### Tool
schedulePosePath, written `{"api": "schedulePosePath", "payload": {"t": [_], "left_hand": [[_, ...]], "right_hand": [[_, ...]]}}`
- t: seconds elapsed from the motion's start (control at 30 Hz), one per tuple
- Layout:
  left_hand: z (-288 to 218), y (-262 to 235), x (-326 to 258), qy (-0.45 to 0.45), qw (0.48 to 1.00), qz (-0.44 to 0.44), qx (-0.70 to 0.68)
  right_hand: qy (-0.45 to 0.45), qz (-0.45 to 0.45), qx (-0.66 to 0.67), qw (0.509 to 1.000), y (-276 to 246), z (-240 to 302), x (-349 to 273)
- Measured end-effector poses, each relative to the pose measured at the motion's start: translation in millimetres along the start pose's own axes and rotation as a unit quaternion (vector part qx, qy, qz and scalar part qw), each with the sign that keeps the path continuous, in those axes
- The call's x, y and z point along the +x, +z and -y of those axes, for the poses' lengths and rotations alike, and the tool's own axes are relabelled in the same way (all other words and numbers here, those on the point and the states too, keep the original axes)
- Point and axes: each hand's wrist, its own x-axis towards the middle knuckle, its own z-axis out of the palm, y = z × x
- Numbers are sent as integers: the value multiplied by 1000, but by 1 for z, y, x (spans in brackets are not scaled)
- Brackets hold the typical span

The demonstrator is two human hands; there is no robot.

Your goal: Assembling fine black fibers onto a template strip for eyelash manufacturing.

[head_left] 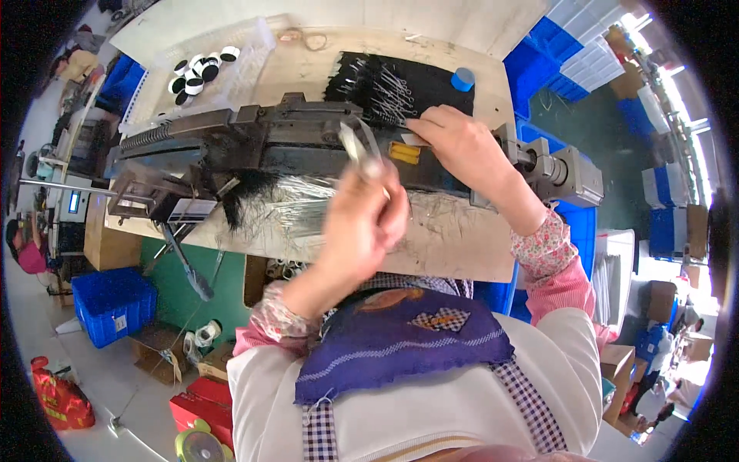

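Left hand pinched thin metal clips, light and springy; right hand pressed fingers closed on machine.

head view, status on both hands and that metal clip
Left hand raised, pinching a thin metal clip. Right hand fingertips on the dark machine. Black fibre tuft hangs below, nothing blocking.

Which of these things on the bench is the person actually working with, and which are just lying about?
In use:
- left hand, holding a thin metal tool
- right hand, fingertips at the pile of black strands with metal clips
- dark metal machine under both hands

Lying about:
- clear tray of black and white discs
- small blue cap
- blue crate on the floor
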Motion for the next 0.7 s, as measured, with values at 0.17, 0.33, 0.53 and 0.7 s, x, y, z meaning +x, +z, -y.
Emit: {"api": "schedulePosePath", "payload": {"t": [0.17,0.33,0.53,0.7], "left_hand": [[-59,-57,-6,45,907,153,-391],[-37,-87,-30,162,987,9,14],[2,-10,65,176,766,132,605],[2,-21,112,148,764,151,610]], "right_hand": [[-5,-20,18,1000,0,2,2],[21,-69,56,996,-3,-5,7],[73,27,-121,990,17,-77,73],[-8,85,148,985,-19,-35,28]]}}
